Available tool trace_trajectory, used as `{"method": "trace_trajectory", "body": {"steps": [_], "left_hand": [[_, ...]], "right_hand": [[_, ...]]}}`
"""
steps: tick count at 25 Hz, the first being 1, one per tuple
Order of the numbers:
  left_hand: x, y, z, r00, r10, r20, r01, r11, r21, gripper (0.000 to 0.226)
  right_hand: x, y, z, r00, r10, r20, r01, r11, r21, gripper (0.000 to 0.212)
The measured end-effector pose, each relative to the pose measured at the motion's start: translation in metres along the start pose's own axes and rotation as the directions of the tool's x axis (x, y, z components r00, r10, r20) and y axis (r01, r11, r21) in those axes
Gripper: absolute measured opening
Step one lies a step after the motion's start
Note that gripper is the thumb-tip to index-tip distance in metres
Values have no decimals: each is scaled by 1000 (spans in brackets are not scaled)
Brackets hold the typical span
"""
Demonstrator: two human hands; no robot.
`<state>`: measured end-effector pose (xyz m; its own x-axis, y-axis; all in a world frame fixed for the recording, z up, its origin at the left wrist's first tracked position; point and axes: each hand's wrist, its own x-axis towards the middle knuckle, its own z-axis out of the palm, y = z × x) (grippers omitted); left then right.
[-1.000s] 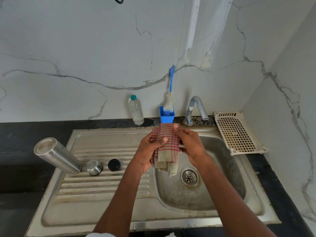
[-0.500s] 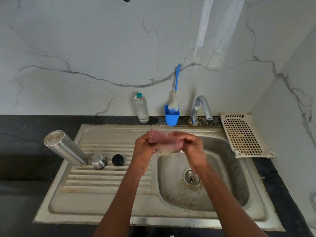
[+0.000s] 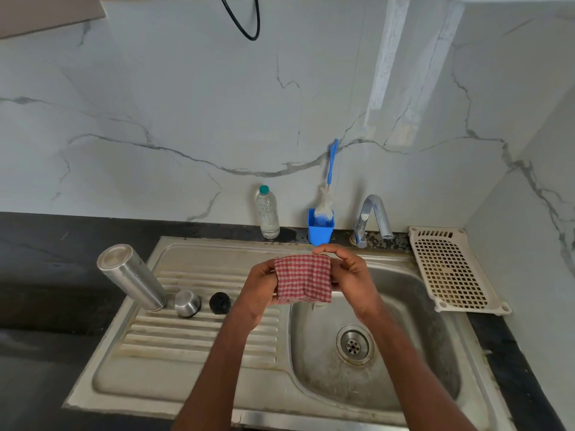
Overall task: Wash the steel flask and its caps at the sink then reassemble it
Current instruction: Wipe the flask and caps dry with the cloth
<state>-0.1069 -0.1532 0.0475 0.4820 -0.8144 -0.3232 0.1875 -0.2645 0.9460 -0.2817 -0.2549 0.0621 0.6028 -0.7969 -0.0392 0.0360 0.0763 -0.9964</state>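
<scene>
Both my hands pinch the checked cloth (image 3: 303,281) over the sink (image 3: 404,384): left hand (image 3: 259,289), right hand (image 3: 350,275). The steel flask (image 3: 132,276) lies tilted on the drainboard beside its steel cap (image 3: 186,303) and black cap (image 3: 219,302). It looks rigid, probably slick; I'd grip mid-body.

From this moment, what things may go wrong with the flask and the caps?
1. The steel flask stands upside down on the ribbed drainboard; a nudge from the left hand might tip it.
2. The steel cap and black cap lie loose beside it and may roll toward the basin.
3. Both hands hold the checked cloth, so neither is free to catch anything.
</scene>
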Motion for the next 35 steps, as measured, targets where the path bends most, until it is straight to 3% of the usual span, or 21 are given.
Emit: {"method": "trace_trajectory", "body": {"steps": [2, 4, 6, 8, 11, 13, 15, 18, 21, 24, 26, 29, 32, 34, 35], "left_hand": [[-6, -4, -8, 997, -55, 60, 60, 995, -85, 31], [-10, -10, -14, 995, -17, 98, 28, 993, -112, 34], [-13, -17, -14, 990, 58, 127, -47, 995, -87, 40], [-16, -22, -15, 991, 96, 88, -84, 987, -134, 45], [-20, -23, -18, 997, 71, 0, -68, 958, -280, 39], [-21, -23, -22, 999, 49, -21, -53, 942, -331, 34], [-19, -25, -26, 998, 31, -47, -45, 944, -327, 32], [-15, -24, -29, 995, -65, -77, 36, 942, -333, 27], [-13, -23, -36, 992, -128, 15, 120, 875, -468, 47], [-7, -29, -46, 998, 58, -24, -62, 955, -290, 22], [-3, -31, -52, 987, 111, -113, -127, 980, -153, 13], [-7, -31, -63, 979, 99, -178, -122, 985, -119, 11], [-13, -42, -88, 974, 35, -223, -65, 989, -130, 15], [-24, -56, -114, 936, 24, -351, -64, 993, -101, 24], [-33, -63, -128, 880, 46, -473, -87, 994, -65, 25]], "right_hand": [[-2, 5, 0, 978, 199, 55, -206, 961, 182, 30], [-8, 18, 4, 941, 308, 140, -336, 893, 300, 37], [-12, 30, 6, 949, 279, 144, -309, 912, 271, 30], [-13, 36, 7, 964, 215, 159, -251, 932, 260, 40], [-11, 29, 12, 947, 211, 244, -282, 909, 308, 51], [-11, 29, 19, 936, 243, 255, -301, 927, 222, 51], [-11, 31, 29, 942, 258, 215, -299, 936, 187, 46], [-10, 27, 55, 983, 181, 19, -182, 979, 88, 33], [-4, 22, 78, 992, 100, -80, -100, 995, 0, 23], [0, 28, 87, 981, 188, -52, -189, 982, -27, 22], [0, 34, 89, 964, 266, -13, -264, 962, 73, 26], [-2, 37, 99, 914, 378, 149, -406, 855, 322, 35], [-5, 44, 119, 830, 516, 213, -556, 734, 390, 34], [-9, 55, 135, 782, 572, 249, -610, 618, 497, 36], [-11, 60, 144, 772, 578, 263, -617, 582, 530, 39]]}}
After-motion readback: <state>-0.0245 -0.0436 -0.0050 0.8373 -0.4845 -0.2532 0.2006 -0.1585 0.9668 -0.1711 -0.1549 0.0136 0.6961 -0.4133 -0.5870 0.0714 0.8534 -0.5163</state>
